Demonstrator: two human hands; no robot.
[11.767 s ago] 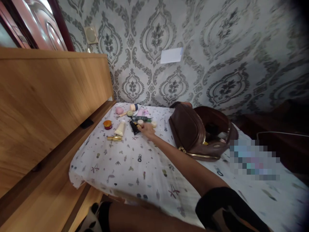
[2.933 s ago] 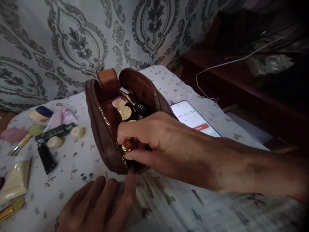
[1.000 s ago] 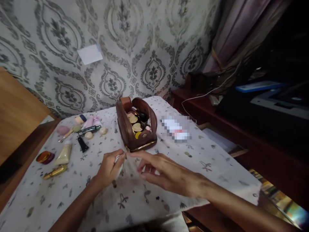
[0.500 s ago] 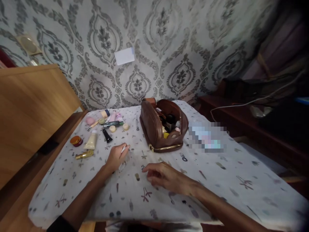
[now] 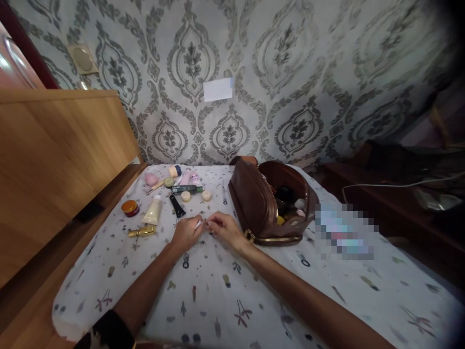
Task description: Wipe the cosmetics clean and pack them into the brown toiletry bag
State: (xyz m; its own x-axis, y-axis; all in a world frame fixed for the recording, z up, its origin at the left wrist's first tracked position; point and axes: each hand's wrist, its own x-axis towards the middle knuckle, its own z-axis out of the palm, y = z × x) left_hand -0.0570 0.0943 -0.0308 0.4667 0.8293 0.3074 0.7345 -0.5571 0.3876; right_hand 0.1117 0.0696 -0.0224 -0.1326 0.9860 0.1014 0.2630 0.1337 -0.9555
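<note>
A small white item is pinched in my left hand, over the middle of the patterned cloth. My right hand meets it from the right, its fingers drawn together at the item's end; whether they grip anything is too small to tell. Just beyond my left hand lies a black tube, with two small cream round pieces behind. The open brown bag, with cosmetics inside, stands right of my right hand.
Toward the left lie a cream tube, a gold bottle, an orange-lidded jar, a dark green tube and a pink sponge. A blurred object lies right of the bag. A wooden cabinet borders the left.
My right hand has moved left and forward to meet my left hand at the white item. The view has shifted, so the bag and small items appear further right.
</note>
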